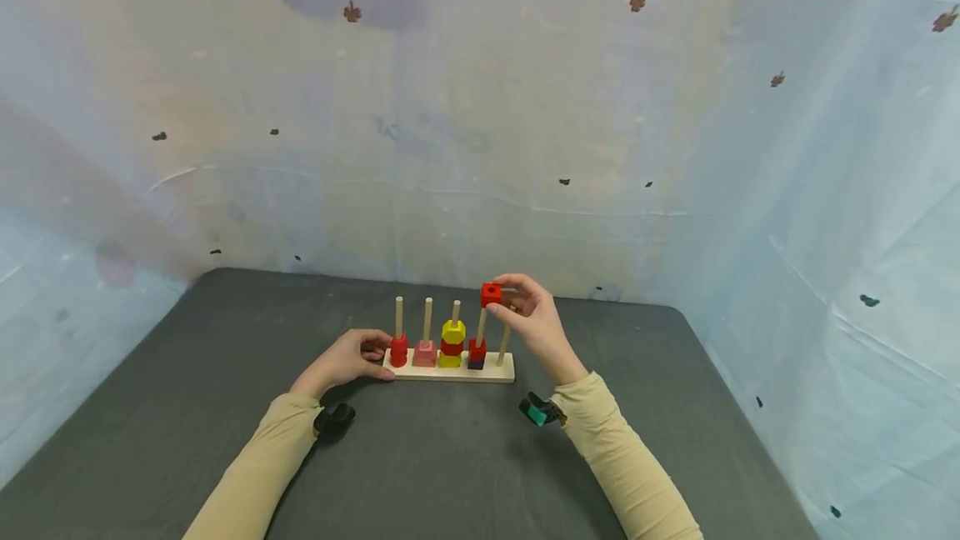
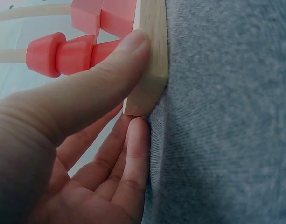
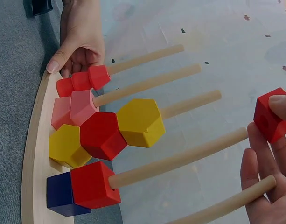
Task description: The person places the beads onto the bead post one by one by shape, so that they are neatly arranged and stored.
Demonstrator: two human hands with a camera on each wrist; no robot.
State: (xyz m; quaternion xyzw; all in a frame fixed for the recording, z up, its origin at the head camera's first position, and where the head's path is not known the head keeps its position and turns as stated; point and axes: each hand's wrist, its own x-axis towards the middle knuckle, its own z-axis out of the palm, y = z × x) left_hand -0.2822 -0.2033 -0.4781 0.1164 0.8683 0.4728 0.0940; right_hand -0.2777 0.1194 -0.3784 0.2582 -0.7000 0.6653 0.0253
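Note:
A wooden peg stacker (image 1: 450, 374) with a row of several upright pegs stands on the table. My left hand (image 1: 348, 361) holds its left end, thumb on the front edge and fingers by the end face. Between thumb and fingers, my right hand (image 1: 536, 319) pinches a red cube bead (image 3: 272, 126) just beyond the tip of the fourth peg (image 3: 180, 157). That peg carries a red cube (image 3: 95, 185) over a dark blue cube (image 3: 62, 192). Rightmost is a bare peg (image 3: 226, 201), close to the right hand's fingers.
Red round beads (image 1: 399, 350) sit on the first peg and pink beads (image 1: 424, 354) on the second. The third peg bears a red bead (image 3: 101, 135) between yellow hexagonal ones. Beneath lies a dark grey tabletop (image 1: 442, 457); patterned sheeting (image 1: 465, 107) hangs behind.

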